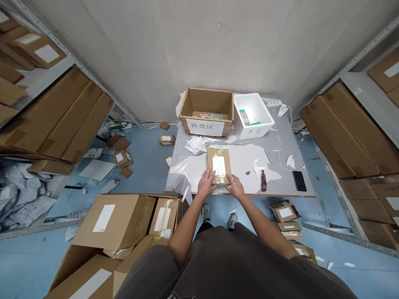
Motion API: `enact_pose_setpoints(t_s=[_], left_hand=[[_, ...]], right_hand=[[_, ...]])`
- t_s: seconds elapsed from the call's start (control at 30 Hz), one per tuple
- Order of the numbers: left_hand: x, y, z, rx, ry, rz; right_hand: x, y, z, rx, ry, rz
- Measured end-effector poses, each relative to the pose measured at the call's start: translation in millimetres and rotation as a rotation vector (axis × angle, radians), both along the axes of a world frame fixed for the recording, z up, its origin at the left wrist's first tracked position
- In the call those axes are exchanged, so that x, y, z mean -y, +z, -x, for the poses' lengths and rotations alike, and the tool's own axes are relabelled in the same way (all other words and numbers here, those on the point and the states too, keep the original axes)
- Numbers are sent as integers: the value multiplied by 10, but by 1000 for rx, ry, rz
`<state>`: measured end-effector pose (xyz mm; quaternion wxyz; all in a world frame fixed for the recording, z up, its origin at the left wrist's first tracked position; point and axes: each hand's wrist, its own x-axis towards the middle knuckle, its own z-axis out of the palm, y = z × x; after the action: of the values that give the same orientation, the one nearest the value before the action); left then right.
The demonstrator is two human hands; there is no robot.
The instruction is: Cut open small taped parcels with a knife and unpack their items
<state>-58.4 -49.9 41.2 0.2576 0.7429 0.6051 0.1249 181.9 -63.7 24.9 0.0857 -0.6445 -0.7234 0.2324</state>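
A small taped cardboard box (210, 162) with a white label (219, 166) lies flat near the front edge of the table. My left hand (206, 183) grips its near left corner, with the fingers along the side. At the near right corner my right hand (235, 186) holds the same box, fingers bent round its edge. Shiny clear tape crosses the box's top and near end. To the right of the box lies a red and black box cutter (263, 181) beside scraps of white paper (256, 167).
At the table's back stand an open cardboard bin (207, 101) and a white foam box (254, 112), each with small packages inside. A phone (299, 181) lies at the right, by a white cable. Large cartons (124, 216) stand at my left; shelves (358, 83) flank both sides.
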Motion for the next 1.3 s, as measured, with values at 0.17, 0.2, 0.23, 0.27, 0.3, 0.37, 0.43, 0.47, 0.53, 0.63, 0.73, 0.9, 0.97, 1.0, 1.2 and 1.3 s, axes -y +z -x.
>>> enact_pose_setpoints(t_s=[0.17, 0.2, 0.23, 0.27, 0.3, 0.37, 0.43, 0.47, 0.53, 0.63, 0.73, 0.9, 0.97, 1.0, 1.2, 1.3], left_hand=[[-71, 25, -95, -100, -49, 72], [-64, 5, -90, -97, -47, 62], [-54, -16, -79, -90, -44, 49], [-47, -34, -64, -81, -41, 36], [-43, -50, -47, -73, -38, 25], [-50, -76, -16, -64, -29, 17], [-79, -101, 8, -71, -28, 22], [-98, -114, 18, -76, -31, 20], [-137, -137, 28, -79, -33, 17], [-175, -147, 18, -85, -26, 7], [-172, -117, -29, -87, -17, -15], [-83, -89, -150, -122, 55, -1], [-19, -112, -197, -148, 105, 10], [16, -128, -219, -160, 129, 14], [171, -201, -354, -183, 215, 28], [181, -191, -418, -172, 238, 49]], right_hand=[[43, -122, 87, -69, 23, 17], [57, -124, 97, -72, 27, 1], [67, -113, 91, -71, 29, -18], [73, -90, 64, -68, 28, -42], [74, -56, 13, -62, 19, -67], [66, 39, -170, -50, -16, -107], [61, 147, -460, -36, -74, -130], [67, 197, -640, -29, -110, -138], [110, 270, -1052, -14, -193, -154], [238, 265, -1704, 12, -322, -151], [340, 77, -2253, 22, -437, -119], [202, -533, -2694, -33, -522, 0], [82, -776, -2715, -50, -556, 98], [26, -881, -2706, -52, -576, 154], [-183, -1169, -2607, -12, -654, 391], [-234, -1087, -2615, 13, -675, 416]])
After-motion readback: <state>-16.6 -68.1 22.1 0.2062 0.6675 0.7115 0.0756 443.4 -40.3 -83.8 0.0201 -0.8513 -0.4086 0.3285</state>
